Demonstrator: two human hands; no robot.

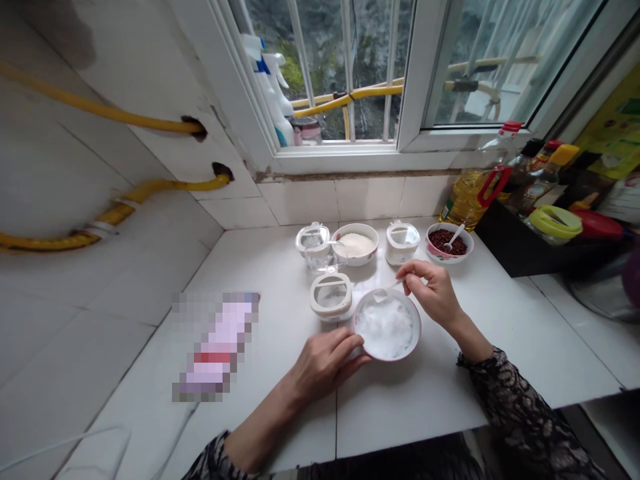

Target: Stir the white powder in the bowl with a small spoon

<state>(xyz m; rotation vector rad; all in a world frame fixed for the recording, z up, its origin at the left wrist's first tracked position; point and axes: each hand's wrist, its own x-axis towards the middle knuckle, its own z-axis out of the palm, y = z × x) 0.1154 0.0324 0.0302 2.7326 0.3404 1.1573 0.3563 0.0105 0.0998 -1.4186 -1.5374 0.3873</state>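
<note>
Fingers of the left hand (333,355) grip the near bowl (389,327)'s rim; the right hand (431,293) pinches a spoon (383,294) over it. Lidded jars (331,295) stand nearby.

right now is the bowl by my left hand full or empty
Not empty: white, grainy stuff covers nearly the whole inside of the bowl beside your left hand. How deep it goes, I cannot tell.
</note>
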